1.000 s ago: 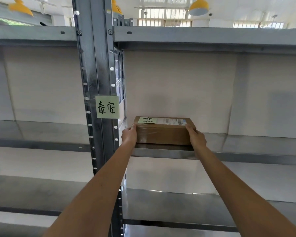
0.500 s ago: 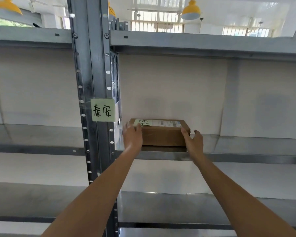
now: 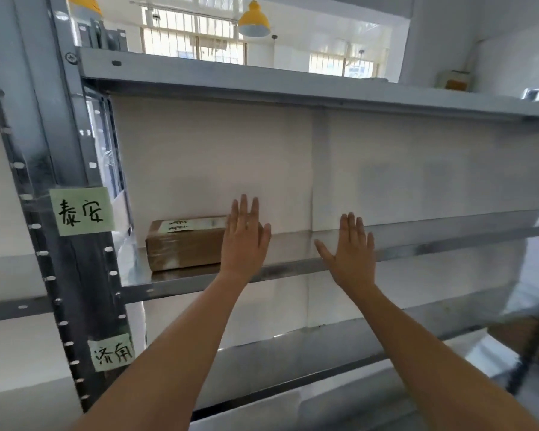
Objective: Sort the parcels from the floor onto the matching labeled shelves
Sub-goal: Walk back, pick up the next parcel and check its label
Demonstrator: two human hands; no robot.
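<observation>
- Fingers (image 3: 244, 209) of the left hand (image 3: 245, 241) are straight and slightly spread, gripping nothing; the hand hides the right end of the box (image 3: 185, 244).
- Right hand (image 3: 352, 245) is likewise flat with fingers apart, holding nothing, raised before the shelf (image 3: 293, 270) to the right of the box.
- Box lies flat at the shelf's left end, a green note on top.
- Green label (image 3: 81, 210) sticks on the post (image 3: 59, 150) beside it; another label (image 3: 112, 352) sits lower.

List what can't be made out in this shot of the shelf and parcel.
- Parcel, head view: right end hidden behind the left hand.
- Parcel's label: handwriting too blurred and foreshortened to read.
- Floor parcels: out of frame.
- Brown shape at lower right: blurred, unidentifiable.
</observation>
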